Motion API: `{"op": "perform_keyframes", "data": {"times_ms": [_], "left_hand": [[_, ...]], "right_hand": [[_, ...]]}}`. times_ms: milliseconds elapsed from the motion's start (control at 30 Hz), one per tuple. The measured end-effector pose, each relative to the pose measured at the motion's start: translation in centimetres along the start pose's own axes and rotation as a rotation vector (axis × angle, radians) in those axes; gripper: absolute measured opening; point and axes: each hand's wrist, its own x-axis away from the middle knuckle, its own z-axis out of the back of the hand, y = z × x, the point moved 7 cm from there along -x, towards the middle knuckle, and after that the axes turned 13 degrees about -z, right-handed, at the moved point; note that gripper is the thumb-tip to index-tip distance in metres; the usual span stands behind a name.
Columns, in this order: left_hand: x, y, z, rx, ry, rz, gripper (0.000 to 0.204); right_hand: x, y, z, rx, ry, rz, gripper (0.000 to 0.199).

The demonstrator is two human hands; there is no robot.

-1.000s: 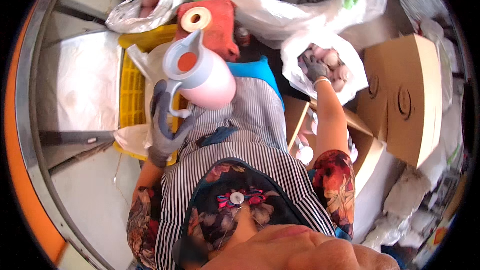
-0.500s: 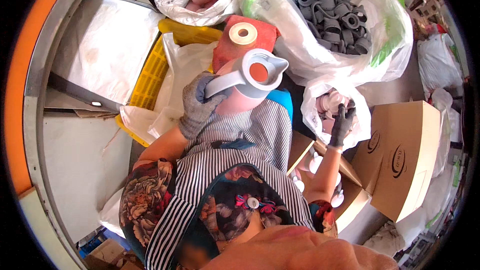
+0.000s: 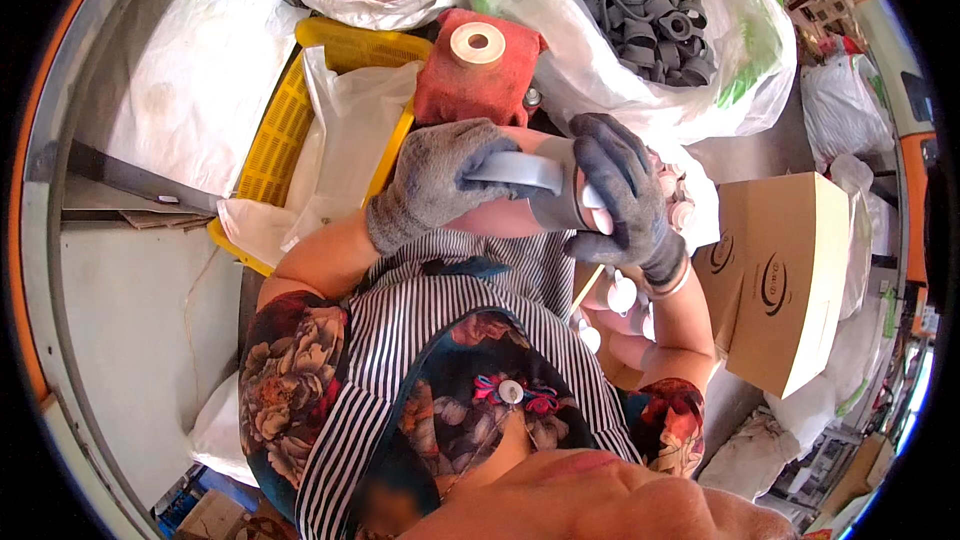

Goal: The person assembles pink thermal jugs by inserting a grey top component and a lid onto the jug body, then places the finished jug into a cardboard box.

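Note:
Tilted onto its side in front of me is a pink jug point(image 3: 510, 218) with a grey collar and handle, its top facing right. Gloved in grey, my left hand point(image 3: 430, 185) is wrapped round its handle and body. My right hand point(image 3: 622, 180), also gloved, closes over a pale pink lid point(image 3: 596, 208) at the jug's mouth. The fingers cover much of that lid, so I cannot tell how it sits. Just behind the right hand, a white plastic bag point(image 3: 706, 225) holds more pale pink lids.
A red cloth-covered block point(image 3: 450, 90) carries a cream ring point(image 3: 478, 42). Beyond it lies a large clear bag point(image 3: 760, 105) of grey collars. At left is a yellow crate point(image 3: 262, 140) lined with plastic. Right are an open cardboard box point(image 3: 790, 280) and several jugs point(image 3: 618, 292).
My right hand has come from the lid bag to the jug's mouth with a lid. The jug has tipped from leaning upright to lying sideways, mouth turned right.

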Motion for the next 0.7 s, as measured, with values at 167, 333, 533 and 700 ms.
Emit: {"op": "perform_keyframes", "data": {"times_ms": [167, 333, 533, 700], "left_hand": [[-0.3, 0.5, 0.3, 0.023, 0.031, -0.067, 0.037], [-0.6, 4.0, -1.7, -0.349, -0.077, -0.214, 0.046], [-1.2, -0.6, 1.4, -0.059, -0.057, -0.031, 0.044], [-1.2, 2.2, -1.2, -0.127, -0.161, -0.142, 0.041]], "right_hand": [[2.5, 1.9, -1.9, -0.064, 0.122, -0.02, 0.079], [3.3, 6.2, -4.4, -0.545, 0.384, -0.775, 0.062], [3.4, 1.9, -3.7, 0.175, 0.056, -0.138, 0.078], [4.2, 4.0, -5.1, 0.069, 0.066, 0.007, 0.053]]}}
